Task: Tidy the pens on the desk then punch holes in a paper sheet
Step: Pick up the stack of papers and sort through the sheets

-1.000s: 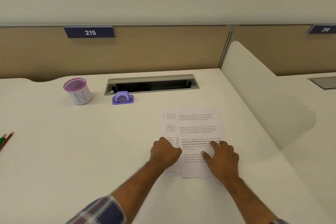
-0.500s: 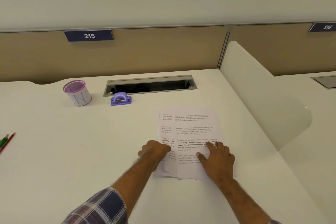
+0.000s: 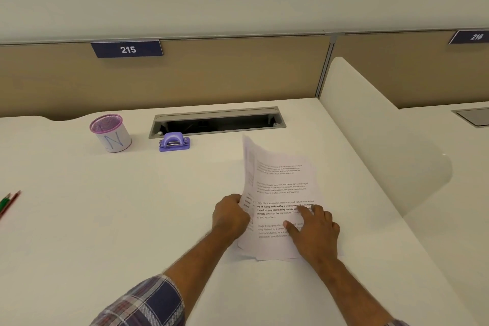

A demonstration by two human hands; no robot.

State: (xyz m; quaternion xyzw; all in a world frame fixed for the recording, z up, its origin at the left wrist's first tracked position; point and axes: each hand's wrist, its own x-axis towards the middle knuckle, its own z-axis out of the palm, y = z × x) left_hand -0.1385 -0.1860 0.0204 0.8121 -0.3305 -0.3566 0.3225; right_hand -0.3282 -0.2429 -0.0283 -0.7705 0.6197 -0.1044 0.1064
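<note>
A small stack of printed paper sheets [image 3: 280, 182] lies on the white desk [image 3: 105, 219] in front of me. My left hand [image 3: 230, 216] grips the sheets' left edge and lifts that side, so the far left corner curls up off the desk. My right hand [image 3: 315, 233] rests flat on the lower right of the sheets with straight fingers. A purple hole punch [image 3: 174, 142] stands farther back, to the left of the sheets. A pink mesh pen cup [image 3: 110, 133] stands left of the punch. Green and red pencils [image 3: 9, 202] lie at the desk's left edge.
An open grey cable tray [image 3: 217, 122] is set into the desk behind the punch. A tan partition [image 3: 225, 74] with a 215 label closes the back. A white rounded divider [image 3: 370, 124] rises on the right.
My left hand has closed on the sheets' left edge and raised it, so the left side of the stack now curls up. My right hand stays on the sheets.
</note>
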